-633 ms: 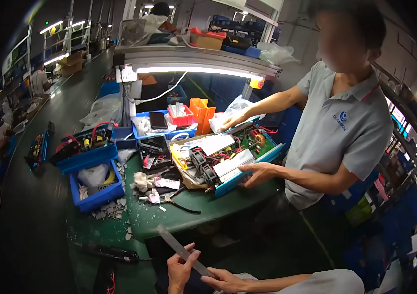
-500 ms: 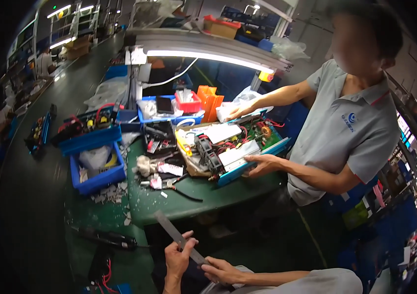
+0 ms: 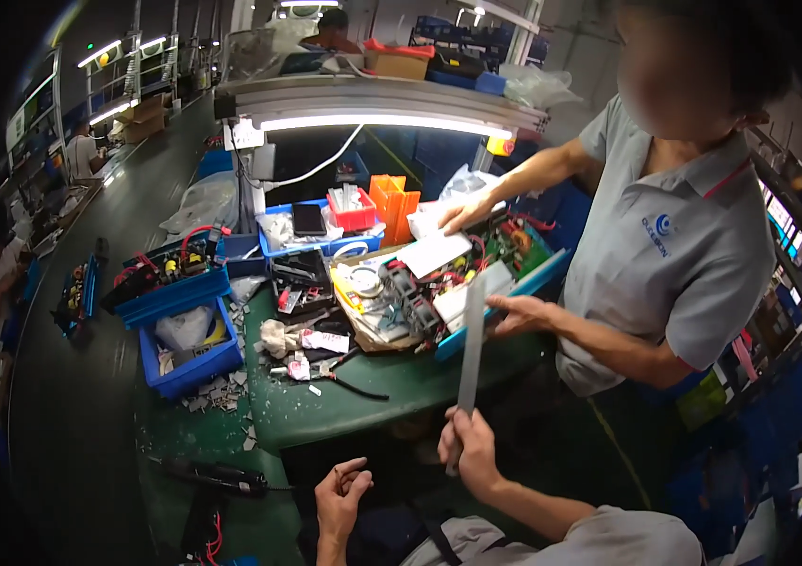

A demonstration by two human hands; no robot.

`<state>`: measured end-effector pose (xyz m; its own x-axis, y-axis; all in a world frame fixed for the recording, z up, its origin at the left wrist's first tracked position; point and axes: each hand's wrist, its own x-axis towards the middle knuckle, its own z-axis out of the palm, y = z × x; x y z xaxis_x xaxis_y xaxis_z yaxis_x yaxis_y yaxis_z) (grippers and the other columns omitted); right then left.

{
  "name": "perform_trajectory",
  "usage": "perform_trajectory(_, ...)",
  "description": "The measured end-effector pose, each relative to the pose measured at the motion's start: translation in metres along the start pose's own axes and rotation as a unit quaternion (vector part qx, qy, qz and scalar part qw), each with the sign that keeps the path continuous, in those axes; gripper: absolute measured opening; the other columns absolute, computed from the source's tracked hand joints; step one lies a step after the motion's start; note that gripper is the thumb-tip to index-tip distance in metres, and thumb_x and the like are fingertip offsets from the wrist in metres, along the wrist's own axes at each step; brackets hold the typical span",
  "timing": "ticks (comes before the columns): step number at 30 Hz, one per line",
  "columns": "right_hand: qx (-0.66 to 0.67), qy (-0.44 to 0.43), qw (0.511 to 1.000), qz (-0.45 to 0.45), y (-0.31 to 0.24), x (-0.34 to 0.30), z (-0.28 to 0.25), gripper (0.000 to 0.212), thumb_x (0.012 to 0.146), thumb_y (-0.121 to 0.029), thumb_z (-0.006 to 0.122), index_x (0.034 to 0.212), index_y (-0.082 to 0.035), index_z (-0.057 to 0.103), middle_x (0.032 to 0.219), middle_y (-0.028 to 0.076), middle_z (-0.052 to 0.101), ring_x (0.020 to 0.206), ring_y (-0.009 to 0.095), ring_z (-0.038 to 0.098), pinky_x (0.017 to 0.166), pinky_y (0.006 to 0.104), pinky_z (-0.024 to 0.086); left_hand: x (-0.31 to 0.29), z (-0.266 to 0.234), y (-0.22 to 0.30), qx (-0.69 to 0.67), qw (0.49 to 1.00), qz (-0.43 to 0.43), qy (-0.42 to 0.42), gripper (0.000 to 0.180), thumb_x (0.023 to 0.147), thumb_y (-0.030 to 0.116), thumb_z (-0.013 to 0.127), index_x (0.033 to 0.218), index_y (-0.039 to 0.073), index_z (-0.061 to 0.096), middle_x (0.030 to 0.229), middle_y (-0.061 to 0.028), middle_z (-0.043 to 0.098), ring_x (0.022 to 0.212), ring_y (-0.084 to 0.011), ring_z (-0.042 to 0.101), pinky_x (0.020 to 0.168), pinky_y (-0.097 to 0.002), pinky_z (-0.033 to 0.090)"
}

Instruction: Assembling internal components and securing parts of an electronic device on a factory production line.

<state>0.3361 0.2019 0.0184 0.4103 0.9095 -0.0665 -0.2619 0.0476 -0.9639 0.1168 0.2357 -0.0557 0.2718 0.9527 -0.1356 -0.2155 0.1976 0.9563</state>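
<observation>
My right hand [image 3: 472, 453] grips the lower end of a flat grey metal bar [image 3: 471, 354], which stands nearly upright in front of the bench. My left hand [image 3: 340, 498] is empty, its fingers loosely bent and the thumb apart from them. Across the bench corner, a co-worker's lower hand [image 3: 520, 315] holds the edge of a blue-sided electronic unit [image 3: 457, 341] with exposed circuit boards, tilted up. The upper end of my bar covers part of that unit from view. The co-worker's other hand [image 3: 470, 209] reaches over the unit's far side.
A blue bin [image 3: 195, 379] with bags stands at the left, grey scraps beside it. Cables and a whitish glove-like bundle [image 3: 280, 338] lie on the green bench [image 3: 325, 424]. A black corded tool [image 3: 217, 476] lies nearer. Behind are a blue tray [image 3: 273, 247] and orange pieces [image 3: 391, 209].
The bar has gone from both hands to my right hand alone, swinging upright and rightward. My left hand has let go. The co-worker's unit has tilted and shifted slightly right.
</observation>
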Motion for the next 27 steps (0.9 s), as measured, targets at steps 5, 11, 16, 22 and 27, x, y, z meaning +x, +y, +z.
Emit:
perform_trajectory(5,-0.014,0.033,0.982,-0.183,-0.026,0.012,0.003,0.024,0.113,-0.027,0.039,0.117,-0.005,0.045,0.077,0.007,0.057,0.062,0.014,0.057,0.058,0.0271,0.048,0.002,0.000,-0.001,0.035,0.999,-0.015,0.000,0.026,0.095,0.012,0.071,0.118,-0.001,0.071,0.089,-0.0025,0.072,0.077,-0.0037,0.064,0.062,-0.0177,0.041)
perform_trajectory(11,-0.212,-0.174,0.926,-0.257,-0.006,-0.007,-0.024,0.017,0.109,-0.012,0.045,0.111,-0.002,0.058,0.068,0.006,0.060,0.054,0.010,0.055,0.049,0.0258,0.042,0.007,0.001,0.002,0.034,0.999,-0.025,-0.007,0.026,0.093,0.008,0.074,0.116,-0.005,0.071,0.092,-0.0057,0.073,0.079,-0.0072,0.067,0.075,-0.0203,0.053)
perform_trajectory(16,-0.142,-0.146,0.979,-0.009,0.032,-0.035,-0.045,0.016,0.109,-0.013,0.047,0.112,-0.003,0.058,0.064,0.002,0.053,0.051,0.008,0.048,0.048,0.0250,0.039,0.005,0.000,-0.004,0.048,0.998,-0.035,-0.005,0.025,0.093,0.007,0.074,0.114,-0.005,0.072,0.091,-0.0061,0.074,0.079,-0.0074,0.067,0.075,-0.0203,0.053)
perform_trajectory(22,-0.093,-0.115,0.983,-0.106,-0.036,-0.031,-0.041,0.027,0.106,-0.014,0.044,0.130,-0.002,0.043,0.085,0.013,0.066,0.070,0.016,0.063,0.063,0.0281,0.051,0.003,0.003,-0.009,0.094,0.994,-0.058,-0.004,0.024,0.092,0.005,0.074,0.113,-0.004,0.072,0.089,-0.0064,0.074,0.078,-0.0085,0.068,0.074,-0.0213,0.054)
perform_trajectory(27,0.072,0.044,0.973,-0.213,-0.112,0.025,-0.046,0.027,0.104,-0.026,0.048,0.120,-0.004,0.045,0.080,0.015,0.068,0.059,0.019,0.064,0.053,0.0292,0.050,0.002,0.011,-0.006,0.113,0.992,-0.060,-0.019,0.024,0.094,0.014,0.073,0.113,0.000,0.073,0.086,-0.0023,0.073,0.076,-0.0058,0.066,0.059,-0.0181,0.040)
